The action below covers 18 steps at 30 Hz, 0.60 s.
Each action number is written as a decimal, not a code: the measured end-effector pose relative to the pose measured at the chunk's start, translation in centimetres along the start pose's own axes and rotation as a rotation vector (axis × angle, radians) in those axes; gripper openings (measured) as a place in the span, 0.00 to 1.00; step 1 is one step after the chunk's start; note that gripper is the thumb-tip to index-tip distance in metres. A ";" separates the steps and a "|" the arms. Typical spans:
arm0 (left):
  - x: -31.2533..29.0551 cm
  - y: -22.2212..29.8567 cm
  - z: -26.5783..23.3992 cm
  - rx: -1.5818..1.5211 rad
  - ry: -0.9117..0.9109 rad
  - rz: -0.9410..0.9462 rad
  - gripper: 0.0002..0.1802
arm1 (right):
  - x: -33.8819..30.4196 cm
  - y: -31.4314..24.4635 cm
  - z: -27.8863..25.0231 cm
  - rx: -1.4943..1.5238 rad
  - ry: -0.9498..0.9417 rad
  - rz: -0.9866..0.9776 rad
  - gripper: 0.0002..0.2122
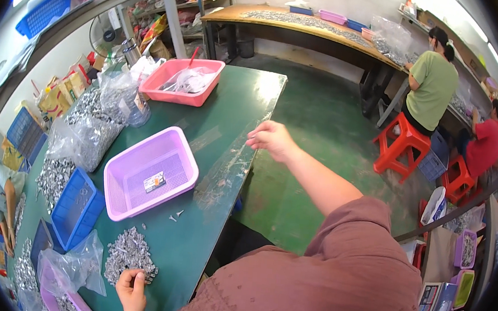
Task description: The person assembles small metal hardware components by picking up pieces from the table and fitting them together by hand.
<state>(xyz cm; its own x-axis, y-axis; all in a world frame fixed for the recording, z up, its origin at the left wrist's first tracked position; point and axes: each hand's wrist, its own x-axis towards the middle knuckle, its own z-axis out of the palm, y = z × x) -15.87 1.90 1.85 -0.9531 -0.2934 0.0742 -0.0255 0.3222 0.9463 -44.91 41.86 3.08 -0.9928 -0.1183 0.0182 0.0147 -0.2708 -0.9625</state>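
My left hand (132,294) is closed at the near edge of a pile of small silvery metal parts (129,254) on the green table (219,126). Its thumb and fingers are pressed together beside the pile, and whatever they may hold is too small to name. My right arm stretches forward, with the right hand (271,140) pinched near the table's right edge; I cannot make out anything between those fingertips. A purple mesh basket (190,150) sits between the hands and to the left, with a small printed card (154,181) inside. A few loose metal pieces (177,215) lie just below it.
Left of the purple basket stand a blue basket (94,206) and clear bags of metal parts (81,144). A pink basket (213,85) holds plastic bags at the far end. Two people sit on red stools (402,146) at right; another person (0,187) works at left.
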 end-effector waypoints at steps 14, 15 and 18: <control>5.3 6.1 2.2 0.137 -0.223 -0.215 0.06 | -19.2 29.2 -27.1 0.789 0.593 0.546 0.06; 4.5 6.2 3.3 0.189 -0.187 -0.217 0.06 | -20.1 31.8 -24.2 0.834 0.693 0.751 0.06; 3.5 5.7 2.3 0.137 -0.136 -0.252 0.05 | -23.1 35.7 -23.9 0.546 1.051 1.206 0.09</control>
<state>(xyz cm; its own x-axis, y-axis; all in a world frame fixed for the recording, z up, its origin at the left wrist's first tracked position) -20.03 4.75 6.82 -0.9431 -0.2590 -0.2087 -0.2975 0.3760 0.8776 -24.25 57.81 -38.20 -0.0262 0.0914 -0.9955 0.5818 -0.8084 -0.0895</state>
